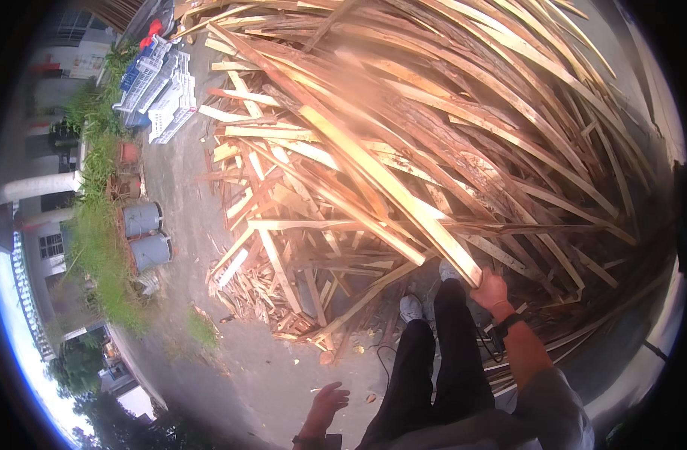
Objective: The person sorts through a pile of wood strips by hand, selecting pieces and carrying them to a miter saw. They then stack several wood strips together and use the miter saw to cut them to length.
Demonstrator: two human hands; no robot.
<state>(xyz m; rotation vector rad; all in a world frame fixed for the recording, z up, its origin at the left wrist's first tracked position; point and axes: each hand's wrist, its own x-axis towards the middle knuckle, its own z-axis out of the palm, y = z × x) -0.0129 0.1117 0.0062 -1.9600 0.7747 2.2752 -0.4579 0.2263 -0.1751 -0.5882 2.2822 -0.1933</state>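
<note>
My right hand [493, 293], with a dark band on its wrist, is closed round the near end of a long pale wooden plank [392, 193]. The plank slants away to the upper left over a big heap of wooden strips [448, 127]. My left hand [329, 403] hangs low beside my left leg, fingers apart, holding nothing. Shorter broken offcuts [264, 289] lie at the heap's near left side. Both my shoes stand at the heap's near edge.
White and blue plastic crates [171, 105] are stacked at the upper left. Grey buckets [150, 251] stand along a strip of green plants [103, 232]. A thin black cable [384, 360] lies on the concrete by my legs. More long strips [568, 334] lie at my right.
</note>
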